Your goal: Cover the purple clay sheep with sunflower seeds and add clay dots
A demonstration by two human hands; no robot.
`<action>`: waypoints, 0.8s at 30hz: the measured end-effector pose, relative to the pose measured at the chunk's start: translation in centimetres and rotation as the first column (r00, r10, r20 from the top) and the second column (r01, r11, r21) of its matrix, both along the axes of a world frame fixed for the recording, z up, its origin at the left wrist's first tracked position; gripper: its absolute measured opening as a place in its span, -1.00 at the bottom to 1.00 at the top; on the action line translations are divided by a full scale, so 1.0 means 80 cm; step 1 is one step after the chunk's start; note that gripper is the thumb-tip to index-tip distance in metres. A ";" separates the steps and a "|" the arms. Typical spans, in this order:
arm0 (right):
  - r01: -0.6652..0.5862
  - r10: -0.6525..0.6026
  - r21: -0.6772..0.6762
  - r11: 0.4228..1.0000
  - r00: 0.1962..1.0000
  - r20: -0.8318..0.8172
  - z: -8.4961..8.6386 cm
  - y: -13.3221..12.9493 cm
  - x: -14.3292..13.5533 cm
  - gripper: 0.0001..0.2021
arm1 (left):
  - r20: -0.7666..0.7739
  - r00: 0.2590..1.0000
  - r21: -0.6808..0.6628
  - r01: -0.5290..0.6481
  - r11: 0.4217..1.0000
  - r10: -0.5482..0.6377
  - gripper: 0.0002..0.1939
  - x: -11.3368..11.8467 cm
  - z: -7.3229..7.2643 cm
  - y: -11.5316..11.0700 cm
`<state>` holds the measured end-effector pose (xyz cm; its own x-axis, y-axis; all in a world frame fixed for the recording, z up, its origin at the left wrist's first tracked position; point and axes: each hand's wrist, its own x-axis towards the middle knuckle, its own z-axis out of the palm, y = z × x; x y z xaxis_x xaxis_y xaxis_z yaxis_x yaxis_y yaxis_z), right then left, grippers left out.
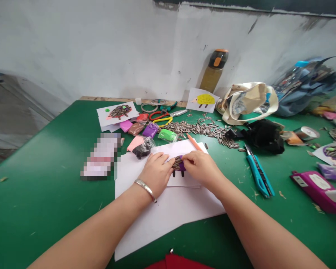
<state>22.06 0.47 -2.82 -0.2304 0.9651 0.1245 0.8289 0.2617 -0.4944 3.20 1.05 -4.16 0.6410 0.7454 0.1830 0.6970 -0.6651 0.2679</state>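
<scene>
My left hand (156, 172), with a silver bangle at its wrist, lies with fingers spread on white paper. Its fingertips touch the left side of a small hedgehog picture whose purple body (182, 166) bears striped seeds (177, 163) and has two dark legs. At the body's right edge, my right hand (199, 167) has its thumb and fingers pinched together; whatever is between them is hidden. Larger white sheets (168, 216) lie beneath. An orange pen (194, 142) rests just above my right hand.
Loose seeds (204, 129), clay packets (150, 130), scissors (162, 118) and a blurred phone-like item (102, 155) surround the paper. A teal cutter (259, 173) and purple device (320, 190) lie right. Behind stand a bottle (212, 73), a yellow hedgehog card (203, 100) and a cream bag (249, 102).
</scene>
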 end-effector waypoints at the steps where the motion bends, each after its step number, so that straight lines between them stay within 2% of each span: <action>1: 0.000 0.000 0.002 1.000 1.000 0.003 0.000 0.000 0.000 -0.71 | 0.000 1.000 0.002 0.001 1.000 -0.001 -0.71 0.000 0.000 0.000; 10: 0.004 -0.003 -0.020 1.000 1.000 0.021 0.002 0.001 0.004 -0.72 | -0.011 1.000 0.003 0.010 1.000 -0.010 -0.72 0.000 0.002 0.000; 13: 0.137 -0.140 0.050 0.989 0.988 0.060 0.006 0.007 0.026 -0.73 | -0.026 1.000 -0.013 0.010 1.000 -0.010 -0.70 -0.001 0.004 0.000; 16: 0.287 -0.307 0.166 0.943 0.946 0.109 0.004 0.016 0.055 -0.70 | -0.028 1.000 -0.029 0.012 0.999 -0.013 -0.68 -0.002 0.005 -0.001; 18: 0.344 -0.369 0.176 0.922 0.920 0.134 -0.002 0.023 0.070 -0.69 | -0.026 1.000 -0.035 0.009 0.999 -0.010 -0.66 -0.002 0.005 0.000; 20: 0.347 -0.370 0.150 0.926 0.913 0.174 -0.010 0.027 0.080 -0.69 | -0.024 1.000 -0.035 0.007 0.999 -0.007 -0.64 -0.003 0.005 0.000; 24: 0.259 -0.278 0.109 0.960 0.929 0.243 -0.022 0.034 0.086 -0.70 | -0.038 0.999 -0.055 0.007 0.998 -0.009 -0.65 -0.003 0.008 -0.001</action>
